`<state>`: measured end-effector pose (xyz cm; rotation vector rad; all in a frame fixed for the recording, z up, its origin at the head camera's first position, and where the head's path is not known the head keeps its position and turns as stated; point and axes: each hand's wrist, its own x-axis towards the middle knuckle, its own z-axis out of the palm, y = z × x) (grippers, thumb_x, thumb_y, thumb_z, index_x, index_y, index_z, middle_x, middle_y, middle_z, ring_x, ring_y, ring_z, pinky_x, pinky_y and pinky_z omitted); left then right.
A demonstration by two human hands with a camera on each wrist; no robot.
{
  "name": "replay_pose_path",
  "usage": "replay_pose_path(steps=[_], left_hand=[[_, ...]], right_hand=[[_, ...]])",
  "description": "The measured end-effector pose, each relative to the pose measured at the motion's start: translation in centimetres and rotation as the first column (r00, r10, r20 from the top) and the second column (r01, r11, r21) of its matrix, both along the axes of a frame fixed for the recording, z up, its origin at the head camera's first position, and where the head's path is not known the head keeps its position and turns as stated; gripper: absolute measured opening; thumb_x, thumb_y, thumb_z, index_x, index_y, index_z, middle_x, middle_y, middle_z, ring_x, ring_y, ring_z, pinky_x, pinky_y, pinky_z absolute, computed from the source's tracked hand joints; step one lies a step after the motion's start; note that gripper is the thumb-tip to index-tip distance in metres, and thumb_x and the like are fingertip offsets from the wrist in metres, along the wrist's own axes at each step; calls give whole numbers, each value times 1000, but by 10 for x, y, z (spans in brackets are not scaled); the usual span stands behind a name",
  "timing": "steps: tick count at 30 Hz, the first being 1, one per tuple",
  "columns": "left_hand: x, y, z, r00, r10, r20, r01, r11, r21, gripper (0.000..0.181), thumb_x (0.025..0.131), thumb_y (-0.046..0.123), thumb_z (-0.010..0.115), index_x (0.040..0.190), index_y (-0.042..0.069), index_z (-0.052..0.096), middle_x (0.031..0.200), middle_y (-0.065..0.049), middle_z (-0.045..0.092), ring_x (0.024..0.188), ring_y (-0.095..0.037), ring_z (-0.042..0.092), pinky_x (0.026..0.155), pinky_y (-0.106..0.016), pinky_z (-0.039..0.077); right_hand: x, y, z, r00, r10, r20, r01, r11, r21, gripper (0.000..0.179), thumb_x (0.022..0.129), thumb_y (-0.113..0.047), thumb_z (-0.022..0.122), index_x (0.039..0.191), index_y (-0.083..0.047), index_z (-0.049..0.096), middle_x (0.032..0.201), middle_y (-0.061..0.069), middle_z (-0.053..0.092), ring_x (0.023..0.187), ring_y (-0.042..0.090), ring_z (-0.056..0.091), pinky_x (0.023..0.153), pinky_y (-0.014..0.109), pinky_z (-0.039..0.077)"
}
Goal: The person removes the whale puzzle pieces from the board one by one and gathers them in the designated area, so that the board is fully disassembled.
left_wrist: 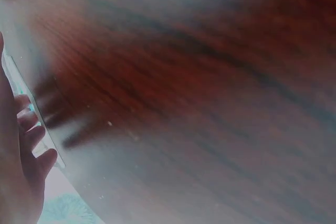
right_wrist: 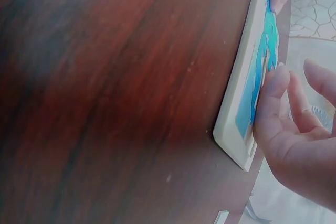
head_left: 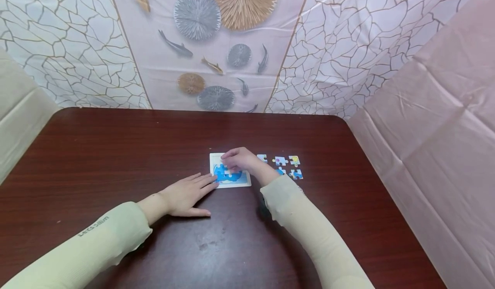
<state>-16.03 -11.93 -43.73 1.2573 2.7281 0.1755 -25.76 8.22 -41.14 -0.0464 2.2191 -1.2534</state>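
Observation:
A small white-framed jigsaw tray lies on the table, its partly assembled picture showing a blue figure. My left hand rests flat with fingers spread, fingertips over the tray's left edge. Above the tray's upper part is my right hand, its fingers loosely bent and covering some of the picture. In the right wrist view, one fingertip is right at the blue puzzle surface, while the other fingers stand apart from it. No piece shows between them.
Several loose jigsaw pieces lie right of the tray, some partly hidden behind the right forearm. The dark red wooden table reaches back to a patterned cloth backdrop. A pale cloth wall stands along the right side.

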Motion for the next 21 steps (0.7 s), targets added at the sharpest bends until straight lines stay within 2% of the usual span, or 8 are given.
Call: replay_pose_path(steps=[4, 10, 16, 21], left_hand=[[0, 0, 0, 1000, -3, -7, 3, 1000, -4, 79, 88, 61, 47, 144, 7, 35, 152, -12, 31, 141, -29, 29, 114, -47, 26], [-1, -2, -1, 1000, 7, 1, -7, 1000, -21, 80, 87, 63, 47, 145, 9, 34, 153, -10, 30, 141, -27, 28, 114, -47, 25], [-1, -2, -2, 1000, -7, -7, 7, 1000, -27, 81, 87, 63, 47, 145, 9, 33, 153, -11, 29, 141, -27, 28, 114, -47, 26], [-1, -1, -2, 1000, -16, -24, 16, 1000, -24, 80, 87, 62, 47, 145, 8, 34, 152, -12, 31, 140, -28, 29, 113, -47, 27]], right_hand=[[2, -1, 1, 1000, 4, -20, -4, 1000, 22, 27, 88, -14, 64, 113, -6, 66, 106, 12, 67, 77, 14, 62, 74, 25, 56], [3, -2, 2, 999, 5, -42, -4, 1000, 25, 25, 87, -14, 65, 111, -6, 66, 109, 12, 67, 83, 17, 66, 79, 28, 56], [4, -4, -1, 999, -32, -30, 33, 999, 14, 25, 87, -9, 65, 111, -4, 66, 109, 14, 68, 89, 22, 70, 81, 31, 56], [3, -5, -3, 998, -60, -21, 60, 998, 29, 22, 85, -9, 68, 106, -4, 69, 107, 14, 68, 85, 22, 71, 78, 29, 56]])
